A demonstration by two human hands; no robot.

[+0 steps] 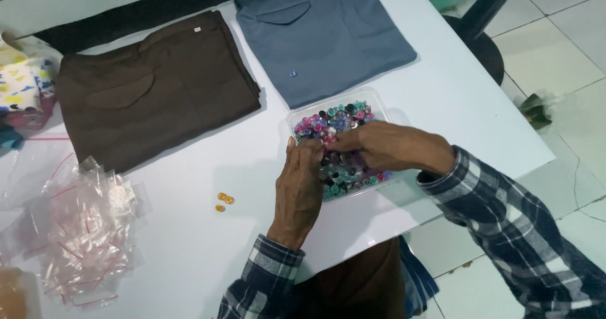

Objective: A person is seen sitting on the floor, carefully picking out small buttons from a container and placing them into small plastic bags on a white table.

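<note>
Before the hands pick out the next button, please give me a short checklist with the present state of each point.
1. Button tray lies flat on the white table: ok.
2. Both hands over the tray, left hand and right hand with fingertips together: ok.
3. A button pinched between the fingertips: cannot tell.
4. Three orange buttons lie apart from the tray: ok.
5. Small blue button lies on the grey-blue trousers: ok.
6. Clear bags lie left of the hands: ok.

One head camera, looking down

I see through a single head-worn camera, tilted steeply down over the white table. It sits close above both hands, facing forward, with tiled floor at right.
</note>
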